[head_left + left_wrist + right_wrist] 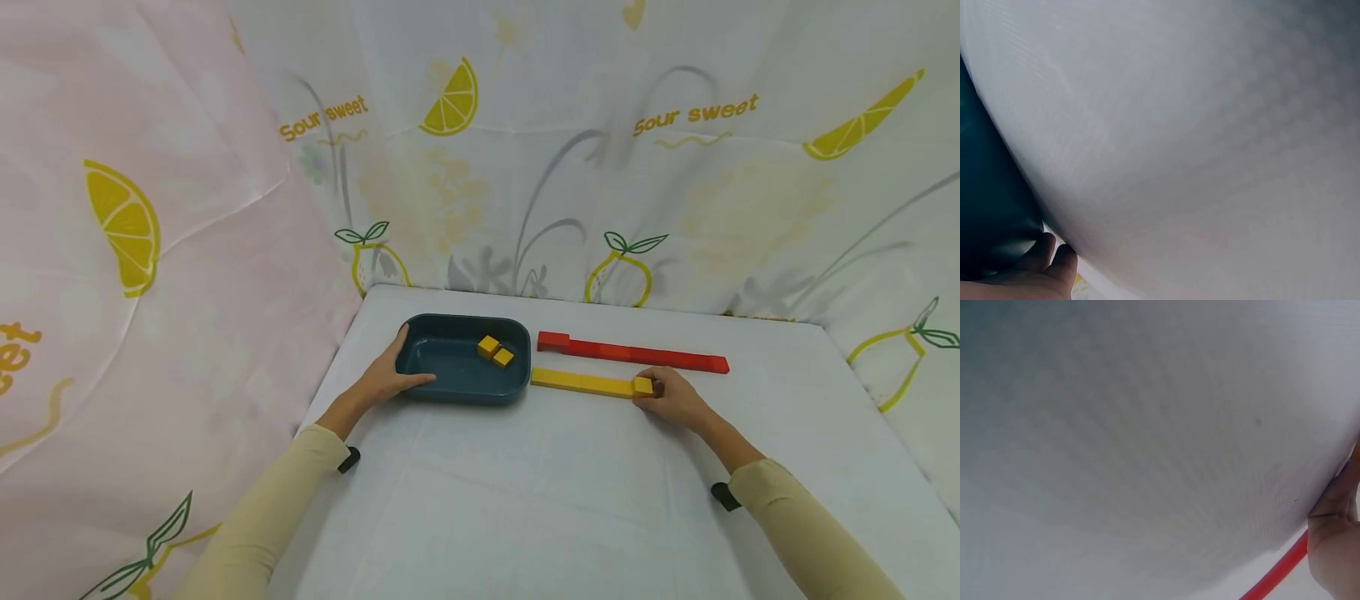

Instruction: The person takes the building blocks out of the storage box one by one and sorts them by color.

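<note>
A dark blue rectangular tray point(450, 395) stands on the table, with two yellow blocks point(489, 347) in its right half. My left hand point(384, 377) grips the tray's left end, thumb along the front rim and fingers at the far left side. To the tray's right runs a row of yellow blocks point(581, 382). At that row's right end my right hand point(670, 398) pinches a yellow block point(642, 386), which looks slightly raised over the others. In the right wrist view that hand is cut off at the edge, and its fingertips are mostly hidden.
Behind the yellow row lies a longer row of red blocks point(630, 353), its left end block standing higher. A white cloth covers the table point(525, 500). Lemon-printed curtains point(480, 183) close off the back and the left side.
</note>
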A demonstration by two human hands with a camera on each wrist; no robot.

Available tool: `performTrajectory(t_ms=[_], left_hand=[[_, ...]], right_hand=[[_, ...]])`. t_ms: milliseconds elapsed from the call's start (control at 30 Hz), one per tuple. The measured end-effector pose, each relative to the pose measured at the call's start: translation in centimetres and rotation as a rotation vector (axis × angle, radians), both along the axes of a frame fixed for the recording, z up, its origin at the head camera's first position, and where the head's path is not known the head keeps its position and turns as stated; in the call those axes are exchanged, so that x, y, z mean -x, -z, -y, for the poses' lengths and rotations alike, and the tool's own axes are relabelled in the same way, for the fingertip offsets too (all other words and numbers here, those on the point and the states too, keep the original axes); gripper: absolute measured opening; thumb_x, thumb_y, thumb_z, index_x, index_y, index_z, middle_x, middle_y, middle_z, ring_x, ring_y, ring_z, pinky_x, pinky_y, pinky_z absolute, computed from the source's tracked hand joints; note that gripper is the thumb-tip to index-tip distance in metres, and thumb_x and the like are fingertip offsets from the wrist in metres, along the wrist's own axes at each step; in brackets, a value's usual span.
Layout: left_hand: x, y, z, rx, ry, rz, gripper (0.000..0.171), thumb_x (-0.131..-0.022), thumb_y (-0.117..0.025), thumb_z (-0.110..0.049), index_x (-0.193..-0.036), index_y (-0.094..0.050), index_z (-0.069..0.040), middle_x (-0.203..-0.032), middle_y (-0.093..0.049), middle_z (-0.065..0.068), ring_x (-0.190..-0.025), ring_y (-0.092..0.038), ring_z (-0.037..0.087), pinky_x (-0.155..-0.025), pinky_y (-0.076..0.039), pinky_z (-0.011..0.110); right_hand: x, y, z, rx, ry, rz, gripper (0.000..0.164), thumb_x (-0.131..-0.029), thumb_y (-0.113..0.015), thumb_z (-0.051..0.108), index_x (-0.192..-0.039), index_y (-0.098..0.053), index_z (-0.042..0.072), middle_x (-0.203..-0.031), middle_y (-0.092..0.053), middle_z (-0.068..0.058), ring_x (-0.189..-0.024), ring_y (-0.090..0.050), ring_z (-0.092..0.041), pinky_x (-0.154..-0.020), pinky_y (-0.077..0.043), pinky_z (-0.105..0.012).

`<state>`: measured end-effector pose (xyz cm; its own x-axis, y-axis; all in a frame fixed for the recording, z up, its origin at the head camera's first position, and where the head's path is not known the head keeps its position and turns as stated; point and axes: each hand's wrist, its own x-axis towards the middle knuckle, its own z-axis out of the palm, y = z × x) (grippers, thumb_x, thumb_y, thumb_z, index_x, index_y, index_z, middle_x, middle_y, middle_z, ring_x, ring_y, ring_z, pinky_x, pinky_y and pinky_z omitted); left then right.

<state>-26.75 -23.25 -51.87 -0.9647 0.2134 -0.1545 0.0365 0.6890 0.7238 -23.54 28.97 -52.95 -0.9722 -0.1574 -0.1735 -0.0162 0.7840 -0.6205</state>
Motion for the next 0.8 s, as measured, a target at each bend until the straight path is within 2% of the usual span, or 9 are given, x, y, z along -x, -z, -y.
performTrajectory(t_ms=[300,467,633,800], left_hand=[[0.1,0.0,0.0,-0.002,-0.001,-0.003,0.123,-0.076,-0.078,-0.058,-0.160,0.006,-0.026,-0.167,-0.005,0.012,-0.152,-0.013,0.039,-0.119,-0.021,0.061],[0.1,0.0,-0.1,-0.006,-0.008,0.011,0.122,-0.077,-0.079,-0.056,-0.160,0.006,-0.027,-0.168,-0.004,0.011,-0.152,-0.012,0.039,-0.119,-0.021,0.062],[0.1,0.2,-0.1,0.000,-0.004,0.019,0.124,-0.076,-0.078,-0.060,-0.160,0.007,-0.027,-0.168,-0.003,0.011,-0.152,-0.013,0.040,-0.118,-0.022,0.063],[-0.1,0.0,0.1,-0.001,-0.013,0.028,0.123,-0.076,-0.077,-0.060,-0.159,0.007,-0.029,-0.168,-0.003,0.010,-0.152,-0.012,0.040,-0.118,-0.021,0.063]], right_hand=[[0.0,0.0,-0.1,-0.008,0.009,0.006,0.054,-0.085,-0.078,0.022,-0.130,-0.057,0.001,-0.119,-0.057,-0.018,-0.102,-0.052,-0.030,-0.089,-0.054,-0.043],[0.1,-0.7,-0.5,0.010,-0.008,0.046,0.064,-0.082,-0.081,0.030,-0.134,-0.055,0.003,-0.123,-0.056,-0.019,-0.104,-0.053,-0.031,-0.087,-0.055,-0.039],[0.2,-2.7,-1.4,0.008,-0.035,0.044,0.072,-0.081,-0.082,0.034,-0.138,-0.051,0.002,-0.130,-0.054,-0.024,-0.101,-0.058,-0.030,-0.081,-0.057,-0.034],[0.6,-5.5,0.1,0.012,-0.034,-0.059,0.071,-0.085,-0.078,0.035,-0.141,-0.049,0.003,-0.135,-0.052,-0.023,-0.102,-0.055,-0.030,-0.077,-0.054,-0.029]])
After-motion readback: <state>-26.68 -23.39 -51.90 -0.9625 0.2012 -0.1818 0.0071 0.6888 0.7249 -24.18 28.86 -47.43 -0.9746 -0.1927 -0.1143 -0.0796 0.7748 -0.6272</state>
